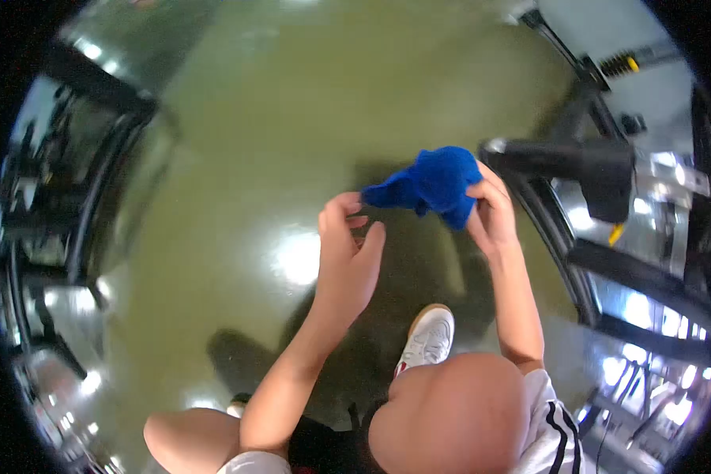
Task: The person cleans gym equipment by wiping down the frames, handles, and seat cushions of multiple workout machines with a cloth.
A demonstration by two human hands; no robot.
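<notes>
A bunched blue cloth (444,180) is held up in front of me, above the floor. My right hand (494,207) is closed around its right side, with the thumb and fingers gripping the fabric. From there a narrower end of the cloth trails out to the left. At that end is my left hand (347,249), its fingers loosely bent and its thumb apart from them. Its fingertips come right up beside the cloth's tip; whether they touch it I cannot tell.
Black-framed gym equipment (110,174) stands on the left. More of it, with a padded black bar (561,158), reaches in from the right, close to my right hand. Below is a shiny green floor (237,197); my white shoe (429,336) rests on it.
</notes>
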